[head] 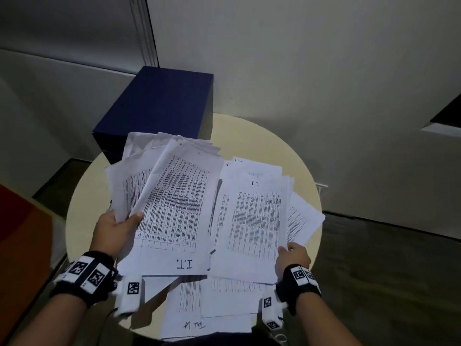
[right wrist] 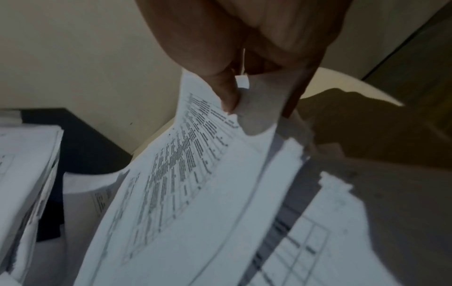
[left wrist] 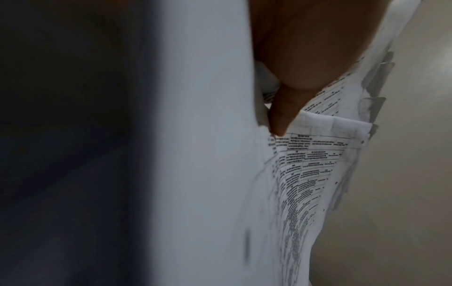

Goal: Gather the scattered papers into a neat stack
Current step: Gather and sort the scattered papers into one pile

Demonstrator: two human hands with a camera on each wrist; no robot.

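While gripped in each hand, papers above table.

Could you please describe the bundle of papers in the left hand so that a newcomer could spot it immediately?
On the round cream table, before the dark blue box, the left hand grips a fanned bundle. Unlike its neighbours, its top sheet shows "I.T." nearest the person.

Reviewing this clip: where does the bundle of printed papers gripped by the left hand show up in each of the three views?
Head: the left-hand bundle of printed white papers fans up from the left hand, centre-left, over the round cream table.
Left wrist: it fills the middle, pinched under the thumb.
Right wrist: only its edge shows at far left.
Shared landmark: the cream table, though it is not clearly identifiable in the left wrist view.
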